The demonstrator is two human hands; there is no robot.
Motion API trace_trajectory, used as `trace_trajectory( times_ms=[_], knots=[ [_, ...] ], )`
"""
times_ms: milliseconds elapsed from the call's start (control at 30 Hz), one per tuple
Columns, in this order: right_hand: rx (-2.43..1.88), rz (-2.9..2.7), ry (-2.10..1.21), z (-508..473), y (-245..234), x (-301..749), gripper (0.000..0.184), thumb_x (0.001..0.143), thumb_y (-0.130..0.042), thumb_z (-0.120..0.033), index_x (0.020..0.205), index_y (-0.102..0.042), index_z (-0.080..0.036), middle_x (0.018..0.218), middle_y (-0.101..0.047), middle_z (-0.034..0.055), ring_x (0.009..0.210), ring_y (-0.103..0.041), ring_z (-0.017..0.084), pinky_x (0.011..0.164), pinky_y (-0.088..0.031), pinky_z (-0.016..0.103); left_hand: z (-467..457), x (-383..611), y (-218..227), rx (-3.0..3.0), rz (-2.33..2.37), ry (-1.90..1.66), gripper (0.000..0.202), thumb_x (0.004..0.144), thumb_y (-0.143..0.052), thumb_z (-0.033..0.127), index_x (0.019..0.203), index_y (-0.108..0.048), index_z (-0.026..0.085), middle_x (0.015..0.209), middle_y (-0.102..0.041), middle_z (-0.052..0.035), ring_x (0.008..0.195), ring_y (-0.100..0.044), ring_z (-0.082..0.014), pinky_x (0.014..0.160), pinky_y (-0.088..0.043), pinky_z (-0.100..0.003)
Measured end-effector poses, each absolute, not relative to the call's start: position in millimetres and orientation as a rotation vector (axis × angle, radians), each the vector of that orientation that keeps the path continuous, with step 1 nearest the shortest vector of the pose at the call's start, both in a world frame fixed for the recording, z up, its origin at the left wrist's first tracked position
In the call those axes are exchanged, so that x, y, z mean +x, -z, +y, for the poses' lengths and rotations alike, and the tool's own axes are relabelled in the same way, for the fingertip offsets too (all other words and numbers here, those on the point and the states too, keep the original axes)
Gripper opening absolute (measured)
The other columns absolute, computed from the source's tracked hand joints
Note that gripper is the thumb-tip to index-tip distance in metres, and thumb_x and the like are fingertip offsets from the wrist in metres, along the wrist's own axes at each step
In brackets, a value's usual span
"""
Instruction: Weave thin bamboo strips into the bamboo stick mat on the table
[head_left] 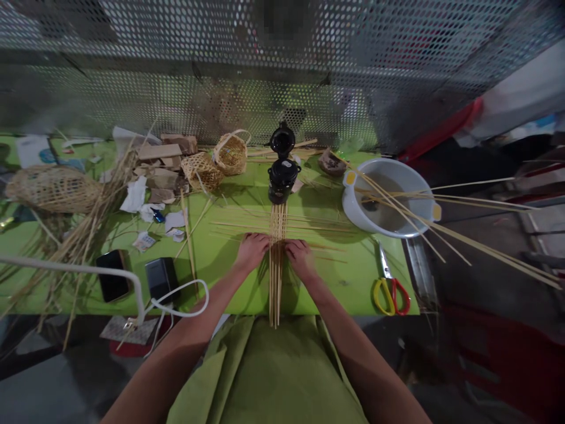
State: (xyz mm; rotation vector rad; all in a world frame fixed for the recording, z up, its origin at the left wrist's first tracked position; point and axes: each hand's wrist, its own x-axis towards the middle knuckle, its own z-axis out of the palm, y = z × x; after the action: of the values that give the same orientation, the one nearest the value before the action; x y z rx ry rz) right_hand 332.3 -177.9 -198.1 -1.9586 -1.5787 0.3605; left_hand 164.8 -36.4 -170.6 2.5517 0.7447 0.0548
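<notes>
Two hands, left hand (pixel 252 250) and right hand (pixel 300 256), flat beside bamboo strips (pixel 276 265), fingers' hold on them unclear.

Both hands (pixel 277 254) flat beside bamboo strips (pixel 276 271); scissors (pixel 391 292) right.

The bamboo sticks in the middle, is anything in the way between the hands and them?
No. The left hand and right hand already rest on either side of the bundle of bamboo sticks, touching it on the green table. A black jar sits on the bundle's far end, beyond the hands.
</notes>
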Motion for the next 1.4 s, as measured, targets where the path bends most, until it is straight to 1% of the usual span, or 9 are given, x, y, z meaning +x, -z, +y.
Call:
trace_trajectory(
  times_ms=[167,333,600,700,800,900,1033,1233,1400],
  knots=[
    [-1.924,-1.658,-0.349,-177.8,198.7,336.2,0.020,0.094,-0.057,-0.011,0.093,-0.074,-0.022,0.111,-0.074,0.0084,0.102,-0.061,0.026,0.094,-0.052,0.045,-35.0,162.2,170.6,2.557,0.710,-0.038,0.028,0.094,-0.056,0.017,0.114,-0.073,0.027,0.125,-0.072,-0.0019,0.114,-0.064,-0.0229,0.106,-0.043,-0.045],
    [-1.922,-1.678,-0.321,-177.3,197.5,335.5,0.021,0.094,-0.055,-0.009,0.092,-0.073,-0.020,0.112,-0.074,0.0095,0.103,-0.061,0.026,0.094,-0.052,0.043,-37.0,163.9,167.8,2.576,0.740,-0.039,0.025,0.094,-0.057,0.016,0.107,-0.074,0.028,0.125,-0.073,-0.0006,0.114,-0.064,-0.0251,0.103,-0.043,-0.046],
    [-1.955,-1.608,-0.333,-175.3,197.8,331.0,0.026,0.096,-0.050,-0.010,0.090,-0.073,-0.021,0.104,-0.072,0.0099,0.098,-0.058,0.026,0.090,-0.053,0.042,-42.8,166.4,166.0,2.531,0.789,-0.067,0.027,0.096,-0.053,0.014,0.109,-0.074,0.024,0.122,-0.074,-0.0027,0.113,-0.064,-0.0247,0.105,-0.043,-0.046],
    [-1.975,-1.601,-0.337,-175.1,198.4,329.7,0.028,0.096,-0.048,-0.010,0.092,-0.074,-0.020,0.105,-0.072,0.0108,0.097,-0.057,0.027,0.089,-0.052,0.044,-44.5,166.9,166.4,2.510,0.820,-0.085,0.028,0.096,-0.051,0.011,0.107,-0.073,0.024,0.119,-0.075,-0.0025,0.111,-0.065,-0.0234,0.105,-0.043,-0.044],
    [-1.977,-1.581,-0.341,-174.9,197.5,329.8,0.027,0.095,-0.050,-0.011,0.098,-0.074,-0.022,0.106,-0.072,0.0093,0.098,-0.058,0.027,0.089,-0.052,0.044,-43.4,166.3,167.7,2.490,0.837,-0.101,0.027,0.095,-0.052,0.011,0.107,-0.073,0.025,0.117,-0.075,-0.0015,0.109,-0.065,-0.0228,0.104,-0.044,-0.043],
    [-1.962,-1.582,-0.356,-174.4,194.9,331.6,0.025,0.094,-0.053,-0.011,0.100,-0.073,-0.023,0.105,-0.072,0.0087,0.098,-0.058,0.027,0.089,-0.052,0.043,-40.8,165.1,170.2,2.499,0.819,-0.088,0.026,0.094,-0.055,0.014,0.109,-0.072,0.027,0.119,-0.074,-0.0008,0.112,-0.064,-0.0235,0.104,-0.044,-0.043],
    [-1.985,-1.640,-0.354,-174.0,193.8,333.8,0.022,0.095,-0.054,-0.011,0.100,-0.073,-0.022,0.106,-0.073,0.0089,0.098,-0.059,0.027,0.090,-0.052,0.043,-40.4,163.8,174.4,2.514,0.799,-0.081,0.028,0.094,-0.055,0.013,0.111,-0.073,0.026,0.123,-0.073,-0.0005,0.114,-0.064,-0.0224,0.107,-0.043,-0.044],
    [-1.982,-1.688,-0.328,-175.2,202.3,334.8,0.025,0.096,-0.052,-0.010,0.098,-0.075,-0.022,0.112,-0.074,0.0092,0.099,-0.061,0.025,0.092,-0.051,0.041,-40.9,164.6,176.1,2.488,0.805,-0.113,0.026,0.094,-0.054,0.013,0.103,-0.075,0.026,0.121,-0.075,0.0003,0.112,-0.066,-0.0208,0.108,-0.043,-0.043],
    [-1.940,-1.677,-0.296,-176.0,207.2,335.5,0.027,0.097,-0.051,-0.011,0.095,-0.075,-0.022,0.108,-0.075,0.0088,0.098,-0.061,0.025,0.091,-0.052,0.041,-39.6,165.3,174.7,2.506,0.799,-0.107,0.026,0.094,-0.055,0.012,0.100,-0.076,0.026,0.119,-0.075,-0.0006,0.110,-0.067,-0.0215,0.106,-0.044,-0.044]
  ],
)
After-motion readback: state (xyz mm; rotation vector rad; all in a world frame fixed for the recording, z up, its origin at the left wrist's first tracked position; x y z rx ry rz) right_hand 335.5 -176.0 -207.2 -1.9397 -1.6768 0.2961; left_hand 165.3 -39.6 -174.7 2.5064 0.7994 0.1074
